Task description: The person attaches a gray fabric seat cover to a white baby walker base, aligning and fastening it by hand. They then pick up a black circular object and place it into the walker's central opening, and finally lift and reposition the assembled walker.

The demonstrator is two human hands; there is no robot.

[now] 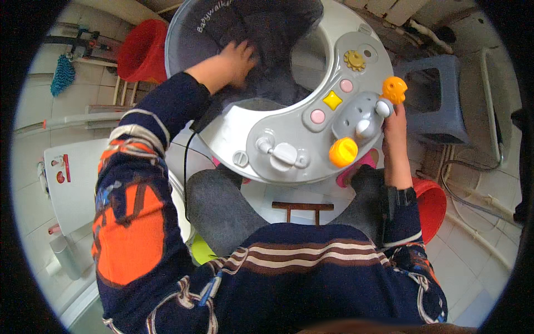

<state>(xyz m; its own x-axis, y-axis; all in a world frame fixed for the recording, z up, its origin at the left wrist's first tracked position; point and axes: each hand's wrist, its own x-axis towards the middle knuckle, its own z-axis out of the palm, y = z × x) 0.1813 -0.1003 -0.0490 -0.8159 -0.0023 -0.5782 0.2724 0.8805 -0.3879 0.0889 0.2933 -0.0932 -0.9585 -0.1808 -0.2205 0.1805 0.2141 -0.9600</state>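
A baby walker [222, 131] stands in front of my knees, its white ring fitted with a grey toy tray [267, 133]. On the tray are a yellow star button [332, 100], pink round buttons, a gold gear [354, 60] and orange knobs [343, 152]. My left hand [236, 62] lies on the dark fabric seat [272, 55], fingers stretched out and slightly blurred. At the tray's right edge, my right hand [395, 139] grips the rim beside an orange knob [394, 89]; part of its fingers is hidden behind the tray.
A blue-grey plastic stool [459, 106] stands to the right. Red buckets are at the upper left [142, 50] and by my right forearm [431, 210]. A white cabinet [78, 189] is on the left. Pipes and hoses [473, 195] run along the right wall.
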